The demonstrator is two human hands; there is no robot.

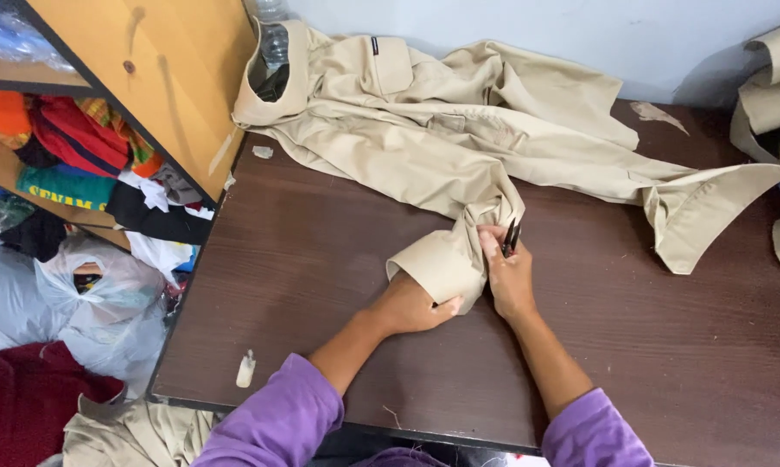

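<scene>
One beige shirt lies spread across the far side of the brown desk, one cuff pulled near. The left hand pinches that cuff's edge; the right hand grips one small dark tool against the sleeve.

My dark brown wooden table filled most of the frame. A beige shirt lay spread across its upper half, a small pale chalk piece near its lower left edge, a scrap upper left.
</scene>
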